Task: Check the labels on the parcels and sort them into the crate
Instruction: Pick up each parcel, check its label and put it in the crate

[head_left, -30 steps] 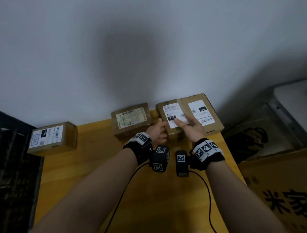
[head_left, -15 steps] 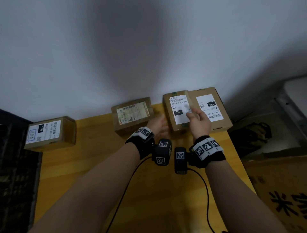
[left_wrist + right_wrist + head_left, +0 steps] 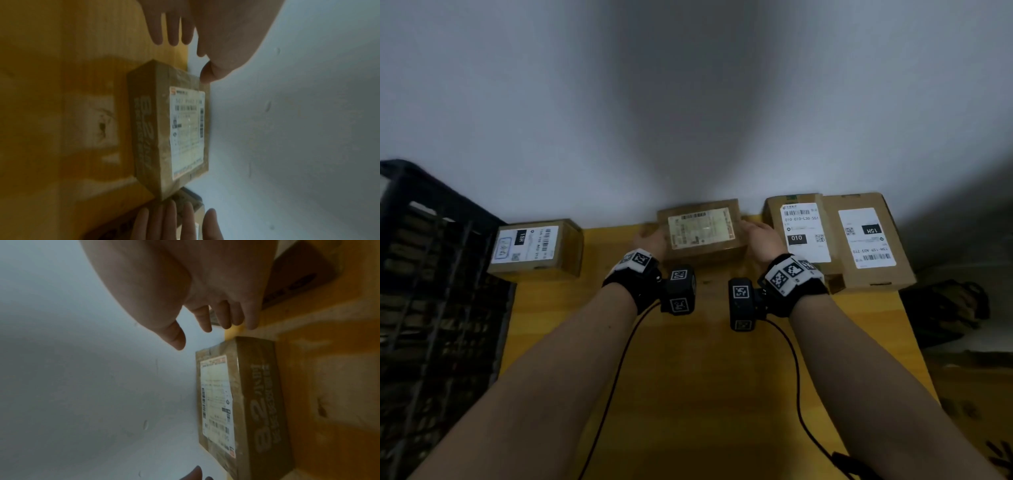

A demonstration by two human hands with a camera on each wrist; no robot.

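Note:
A brown parcel (image 3: 702, 233) with a pale yellowish label lies flat at the table's far edge against the wall. My left hand (image 3: 650, 236) is at its left end and my right hand (image 3: 758, 236) at its right end, both with straight fingers. In the left wrist view the left hand (image 3: 213, 61) has its thumb by a corner of the parcel (image 3: 168, 129); I cannot tell whether it touches. In the right wrist view a gap shows between the right hand (image 3: 193, 334) and the parcel (image 3: 236, 402). The black crate (image 3: 431, 274) stands at the left.
A parcel with a 15H label (image 3: 537, 246) lies at the far left of the wooden table (image 3: 688, 377), beside the crate. Two more parcels lie side by side at the far right, one marked 010 (image 3: 801, 233) and one marked 15H (image 3: 866, 240). Wrist cables trail over the table.
Both hands let go of the 010 parcel, which now lies beside the right 15H parcel. They moved left and now flank the middle parcel.

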